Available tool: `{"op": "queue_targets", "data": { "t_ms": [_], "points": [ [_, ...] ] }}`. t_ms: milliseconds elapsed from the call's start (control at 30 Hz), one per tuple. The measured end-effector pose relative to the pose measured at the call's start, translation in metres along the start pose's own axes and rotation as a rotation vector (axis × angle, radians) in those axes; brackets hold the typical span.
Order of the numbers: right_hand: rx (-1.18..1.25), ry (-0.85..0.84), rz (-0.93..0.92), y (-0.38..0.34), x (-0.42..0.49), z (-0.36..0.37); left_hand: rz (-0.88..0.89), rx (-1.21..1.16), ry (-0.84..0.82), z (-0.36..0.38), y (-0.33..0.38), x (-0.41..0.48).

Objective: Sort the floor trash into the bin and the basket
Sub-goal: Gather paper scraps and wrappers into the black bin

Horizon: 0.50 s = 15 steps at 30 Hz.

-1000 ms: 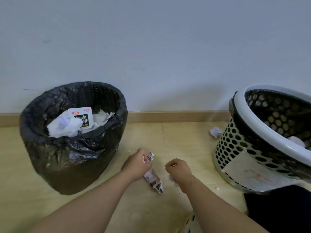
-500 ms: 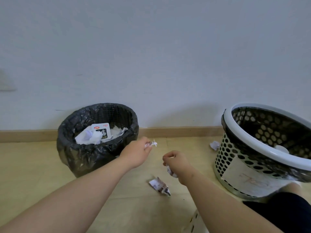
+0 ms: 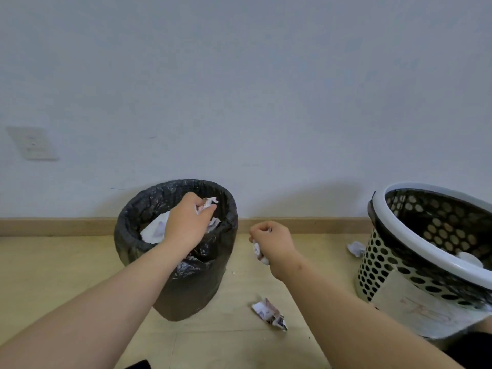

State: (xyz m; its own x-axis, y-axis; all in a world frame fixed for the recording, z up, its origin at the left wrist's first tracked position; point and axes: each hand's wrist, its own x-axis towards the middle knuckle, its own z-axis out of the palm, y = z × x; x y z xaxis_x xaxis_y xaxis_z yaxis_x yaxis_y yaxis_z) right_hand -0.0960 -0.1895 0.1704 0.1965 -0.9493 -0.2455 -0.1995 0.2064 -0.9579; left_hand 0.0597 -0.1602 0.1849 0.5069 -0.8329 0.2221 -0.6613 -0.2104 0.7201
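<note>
My left hand [image 3: 186,225] hangs over the mouth of the black-lined bin [image 3: 191,288], its fingers [image 3: 207,212] pinching a small paper scrap [image 3: 209,201] that pokes out toward 1 o'clock. The scrap sits inside the rim line, toward the bin's far right edge, above the white paper already in there. I judge the drop turns on one thing: the scrap is over the opening, not over the lip. Letting go here should land it inside, while a drift toward 3 o'clock could leave it on the rim. The forearm reaches in from 7 o'clock, with the back of the hand toward me.

My right hand [image 3: 274,241] is clenched round a white wad [image 3: 259,253], which hangs out below the fist. It hovers between the two containers, nearer the bin. The basket [image 3: 378,267] lies at 3 o'clock from it, well apart.

On the floor [image 3: 66,262] a printed wrapper [image 3: 270,314] lies at 6 o'clock from the right fist, its long axis running 10 to 4 o'clock. The right hand is the nearer one. A crumpled paper [image 3: 356,248] lies just beside the basket's wall, at its 9 o'clock.
</note>
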Motion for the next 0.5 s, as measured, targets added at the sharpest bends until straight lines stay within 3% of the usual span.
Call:
{"op": "queue_targets", "data": {
  "t_ms": [200,400,500],
  "points": [
    [0.003,-0.004,-0.074,-0.014,0.012,0.044,-0.096,0.116,0.112,-0.025,-0.046,0.020],
    [-0.111,0.038,-0.293,-0.038,0.038,0.098,-0.114,0.320,-0.003,-0.020,-0.079,0.047],
    [-0.202,0.025,-0.305,-0.041,0.061,0.113,-0.105,0.337,-0.035,-0.011,-0.083,0.064]
  ]
}}
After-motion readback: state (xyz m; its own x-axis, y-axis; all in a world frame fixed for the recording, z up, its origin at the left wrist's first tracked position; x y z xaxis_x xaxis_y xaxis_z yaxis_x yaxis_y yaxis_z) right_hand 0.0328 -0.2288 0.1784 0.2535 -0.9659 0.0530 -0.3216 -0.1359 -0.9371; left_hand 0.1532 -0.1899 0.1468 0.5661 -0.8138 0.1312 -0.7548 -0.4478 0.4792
